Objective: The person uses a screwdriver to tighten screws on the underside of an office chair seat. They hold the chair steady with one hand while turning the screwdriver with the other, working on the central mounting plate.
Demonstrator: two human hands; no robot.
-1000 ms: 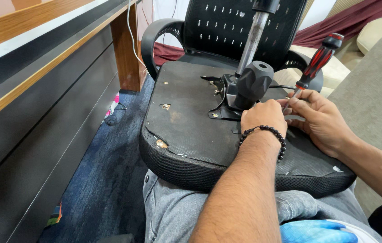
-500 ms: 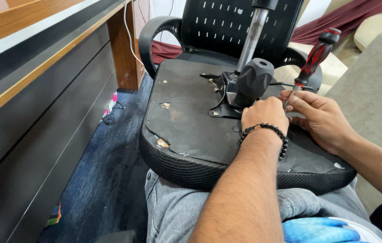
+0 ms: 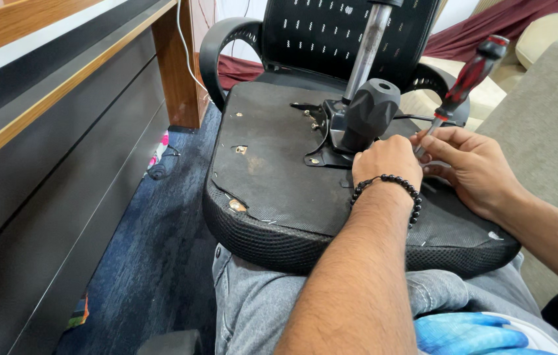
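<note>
An upturned black office chair seat (image 3: 272, 190) lies across my lap, its underside facing up. At its centre sits the black chair mechanism (image 3: 364, 118) with a metal gas cylinder (image 3: 367, 49) rising from it. My left hand (image 3: 387, 161), with a black bead bracelet on the wrist, rests with curled fingers against the base of the mechanism; what the fingers hold is hidden. My right hand (image 3: 472, 167) grips the shaft of a screwdriver (image 3: 472, 72) with a red and black handle. The screwdriver's tip is pointed down beside the mechanism and hidden between my hands.
A dark wooden-topped desk front (image 3: 55, 158) runs along the left. Blue carpet (image 3: 160, 263) lies between it and my legs. The chair's mesh backrest (image 3: 331, 29) and armrest (image 3: 216, 46) stand behind the seat. A grey sofa (image 3: 548, 118) is at the right.
Both hands stay at the mechanism. The screwdriver handle has shifted only slightly, and the view has edged a little closer.
</note>
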